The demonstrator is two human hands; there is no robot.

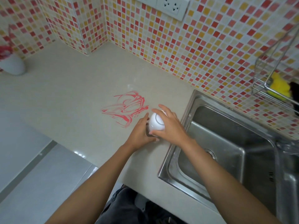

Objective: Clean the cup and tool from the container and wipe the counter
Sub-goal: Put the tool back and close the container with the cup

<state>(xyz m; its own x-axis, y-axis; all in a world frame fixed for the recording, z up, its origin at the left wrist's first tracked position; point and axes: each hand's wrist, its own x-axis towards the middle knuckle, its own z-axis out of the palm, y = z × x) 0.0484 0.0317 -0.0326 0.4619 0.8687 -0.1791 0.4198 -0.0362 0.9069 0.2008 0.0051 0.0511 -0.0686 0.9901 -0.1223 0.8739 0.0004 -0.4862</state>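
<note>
1. Container (pixel 156 122) with a white domed top sits at the counter's (pixel 72 97) right end, between the red smear (pixel 127 109) and the sink (pixel 226 143). The hands hide its base, so whether it rests on the surface cannot be told.
2. The right hand (pixel 171 126) lies over the dome from the sink side, with its fingers spread and curled down around the top and the thumb at the lower rim.
3. The left hand (pixel 140 135) wraps the lower body from the other side. Its fingers are curled round it and the forefinger points toward the smear.
4. What the container holds cannot be seen (the top and hands cover it).
5. The smear is a tangle of thin red streaks on the pale counter, just left of the hands.
6. The steel sink is let into the counter at the right, with its drain showing.
7. Farther off, a wire rack (pixel 262 81) hangs on the tiled wall above the sink, holding a yellow sponge (pixel 279 86). A white vase (pixel 13 65) stands at the far left and a socket plate (pixel 171 6) is at the top.
</note>
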